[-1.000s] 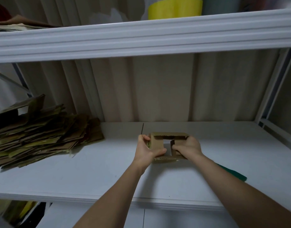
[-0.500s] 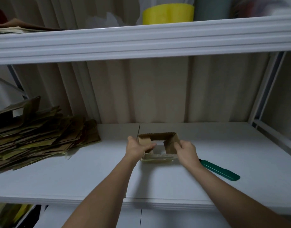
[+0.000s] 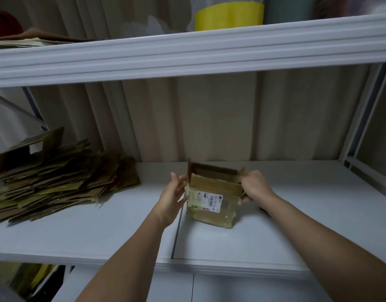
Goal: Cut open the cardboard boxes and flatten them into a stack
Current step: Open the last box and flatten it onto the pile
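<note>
A person works a small cardboard box [image 3: 211, 199] at the middle of a white shelf [image 3: 296, 225], the right hand [image 3: 254, 186] clamped on its right top corner and flap, the left hand [image 3: 173, 192] spread open against its left side. The box appears already opened and mid-collapse; next, its walls likely need pressing flat before it joins the stack of flattened cardboard [image 3: 57, 177] at far left. It is brown, glossy with tape, flaps raised, a printed label facing the camera.

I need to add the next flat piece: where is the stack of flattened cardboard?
In the head view, the stack of flattened cardboard lies at the left end of the white shelf, left of the left hand.
</note>
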